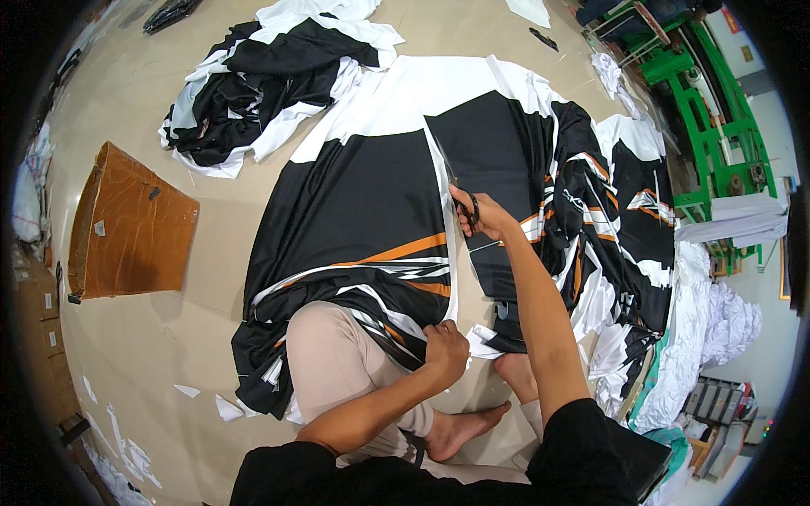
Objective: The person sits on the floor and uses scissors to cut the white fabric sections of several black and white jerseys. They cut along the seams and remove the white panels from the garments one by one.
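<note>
Right hand [477, 214] gripped scissors [475, 205] along the cloth [363, 194], left hand [445, 346] clutched its edge; floor [221, 244] lay between cloth and box [139, 232].

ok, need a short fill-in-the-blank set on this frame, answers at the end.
1. The right hand holds a pair of ____.
2. The left hand grips the printed fabric, which is black and white with ____ stripes.
3. In the picture, the brown cardboard box stands to the ____ of that fabric.
4. The machine frame at the upper right is coloured ____.

Missing words: scissors; orange; left; green.
</note>
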Motion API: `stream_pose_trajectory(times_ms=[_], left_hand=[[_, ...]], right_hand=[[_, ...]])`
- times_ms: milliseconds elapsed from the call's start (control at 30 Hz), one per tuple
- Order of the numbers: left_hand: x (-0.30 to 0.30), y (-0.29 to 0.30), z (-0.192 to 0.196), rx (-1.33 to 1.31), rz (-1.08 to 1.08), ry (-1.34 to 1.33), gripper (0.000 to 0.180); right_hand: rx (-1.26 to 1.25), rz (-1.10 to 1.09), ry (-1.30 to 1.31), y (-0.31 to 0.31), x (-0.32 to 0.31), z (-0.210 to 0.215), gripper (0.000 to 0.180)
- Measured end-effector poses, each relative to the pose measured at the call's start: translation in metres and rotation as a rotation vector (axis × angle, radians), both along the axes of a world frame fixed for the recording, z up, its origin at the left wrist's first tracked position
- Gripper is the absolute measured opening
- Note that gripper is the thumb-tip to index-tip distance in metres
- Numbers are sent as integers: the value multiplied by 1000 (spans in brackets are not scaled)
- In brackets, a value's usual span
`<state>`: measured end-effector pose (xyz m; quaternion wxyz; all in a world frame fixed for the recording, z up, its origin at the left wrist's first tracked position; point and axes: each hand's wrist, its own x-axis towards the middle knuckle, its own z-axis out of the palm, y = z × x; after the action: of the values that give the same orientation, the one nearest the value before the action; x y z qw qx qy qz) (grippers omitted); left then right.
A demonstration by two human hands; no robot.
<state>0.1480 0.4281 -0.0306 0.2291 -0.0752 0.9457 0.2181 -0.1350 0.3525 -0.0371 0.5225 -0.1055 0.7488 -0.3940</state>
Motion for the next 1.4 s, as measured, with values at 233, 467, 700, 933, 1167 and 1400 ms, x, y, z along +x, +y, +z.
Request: stream_pose_trajectory(times_ms=[233,467,700,933,1167,1400], left_hand=[[3,-1,-2,17,8,18,47],[6,1,-7,-18,47,99,49],[8,3,-9,-70,49,150,49],[9,-1,-5,-51,46,137,48],[10,-1,-6,-41,40,127,48],[9,-2,-7,-54,42,126,50]], right_hand=[[37,78,107,-2,-1,-4,56],[-13,19,-11,-26,-10,2,61],[-11,78,37,-31,-21,-8,56],[-7,47,24,-36,-22,-8,58],[-14,23,-32,-59,-36,-1,59],[10,98,103,-60,-38,-11,56]])
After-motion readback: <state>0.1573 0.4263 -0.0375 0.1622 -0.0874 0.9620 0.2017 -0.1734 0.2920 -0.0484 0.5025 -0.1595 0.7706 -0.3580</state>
